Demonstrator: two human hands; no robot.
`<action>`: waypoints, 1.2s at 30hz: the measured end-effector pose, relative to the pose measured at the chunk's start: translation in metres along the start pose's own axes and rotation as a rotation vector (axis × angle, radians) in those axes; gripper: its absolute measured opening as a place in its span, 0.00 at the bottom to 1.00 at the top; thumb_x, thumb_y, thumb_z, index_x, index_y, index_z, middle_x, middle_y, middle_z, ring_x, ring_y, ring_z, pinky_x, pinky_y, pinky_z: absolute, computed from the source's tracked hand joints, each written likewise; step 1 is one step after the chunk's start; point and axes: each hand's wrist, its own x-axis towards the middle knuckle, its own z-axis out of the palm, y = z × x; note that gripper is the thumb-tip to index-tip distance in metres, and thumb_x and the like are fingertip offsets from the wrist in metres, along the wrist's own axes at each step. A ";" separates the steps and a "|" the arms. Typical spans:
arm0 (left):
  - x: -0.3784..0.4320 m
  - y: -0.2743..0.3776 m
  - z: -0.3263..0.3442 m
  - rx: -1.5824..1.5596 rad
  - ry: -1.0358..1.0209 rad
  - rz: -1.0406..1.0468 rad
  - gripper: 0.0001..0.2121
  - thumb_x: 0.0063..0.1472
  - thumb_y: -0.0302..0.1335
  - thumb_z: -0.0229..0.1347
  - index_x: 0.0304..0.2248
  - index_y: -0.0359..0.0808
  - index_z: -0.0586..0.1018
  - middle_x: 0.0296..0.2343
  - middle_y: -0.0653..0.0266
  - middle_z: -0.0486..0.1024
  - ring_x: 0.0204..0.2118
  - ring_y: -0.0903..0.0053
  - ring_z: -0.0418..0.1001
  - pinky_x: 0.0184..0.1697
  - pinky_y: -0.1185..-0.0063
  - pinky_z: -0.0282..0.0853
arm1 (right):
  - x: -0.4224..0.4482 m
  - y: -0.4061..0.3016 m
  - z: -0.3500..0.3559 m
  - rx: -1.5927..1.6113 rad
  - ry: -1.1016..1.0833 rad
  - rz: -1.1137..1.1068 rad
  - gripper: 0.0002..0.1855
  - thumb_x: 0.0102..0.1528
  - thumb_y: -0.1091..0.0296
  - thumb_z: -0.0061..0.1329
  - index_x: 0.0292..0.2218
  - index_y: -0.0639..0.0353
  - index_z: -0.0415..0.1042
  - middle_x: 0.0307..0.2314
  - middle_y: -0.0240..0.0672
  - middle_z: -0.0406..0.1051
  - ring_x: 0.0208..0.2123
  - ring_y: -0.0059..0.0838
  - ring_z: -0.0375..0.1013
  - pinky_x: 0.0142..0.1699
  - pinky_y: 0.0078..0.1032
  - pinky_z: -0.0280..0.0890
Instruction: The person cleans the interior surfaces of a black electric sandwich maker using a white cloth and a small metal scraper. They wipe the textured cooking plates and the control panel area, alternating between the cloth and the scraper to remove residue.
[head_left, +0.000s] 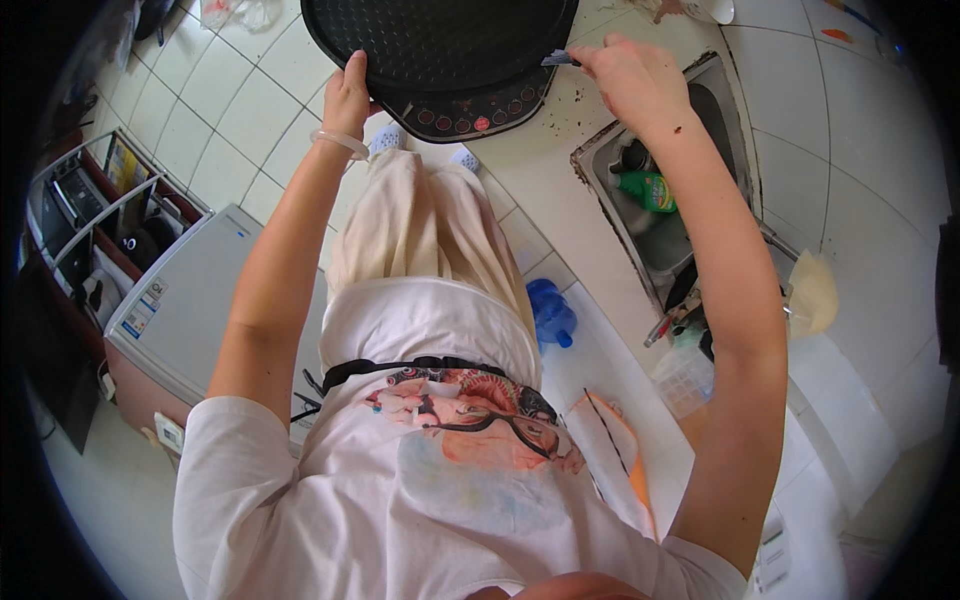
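Observation:
At the top of the head view, a black electric griddle (450, 45) with a textured plate and a front panel of round marked buttons is tilted over the counter's edge. My left hand (349, 97), a pale bangle at its wrist, grips the griddle's left rim with the thumb on top. My right hand (634, 82) pinches a small dark tool with grey bristles or a frayed tip (559, 58), probably a brush, at the griddle's right edge. Dark crumbs (574, 101) lie scattered on the counter between the griddle and my right hand.
Right of the counter (555, 157) is a steel sink (660, 247) with a green bottle (649, 190) in it. A plastic basket (682, 379) stands below it. A blue plastic jug (551, 311) is beside my legs. A small refrigerator (217, 300) and a rack (112, 202) stand at left.

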 end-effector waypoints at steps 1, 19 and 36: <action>-0.001 0.001 0.001 -0.002 0.002 0.002 0.26 0.65 0.46 0.42 0.46 0.26 0.70 0.40 0.56 0.74 0.40 0.72 0.74 0.43 0.72 0.73 | -0.001 -0.002 0.001 -0.003 -0.008 0.019 0.18 0.52 0.73 0.46 0.44 0.46 0.75 0.28 0.41 0.71 0.32 0.42 0.73 0.36 0.36 0.67; -0.022 0.012 0.002 -0.030 -0.085 -0.058 0.33 0.65 0.56 0.35 0.54 0.34 0.64 0.50 0.57 0.66 0.50 0.68 0.66 0.53 0.67 0.63 | -0.025 -0.040 0.095 1.016 0.540 0.643 0.18 0.50 0.63 0.53 0.40 0.66 0.72 0.33 0.47 0.75 0.36 0.45 0.75 0.42 0.32 0.67; -0.044 -0.012 -0.063 0.026 -0.045 -0.061 0.36 0.62 0.55 0.45 0.57 0.33 0.59 0.37 0.61 0.70 0.42 0.72 0.71 0.49 0.71 0.69 | -0.055 0.044 0.186 0.599 0.492 0.896 0.13 0.51 0.62 0.51 0.36 0.61 0.74 0.28 0.49 0.72 0.35 0.50 0.72 0.39 0.39 0.66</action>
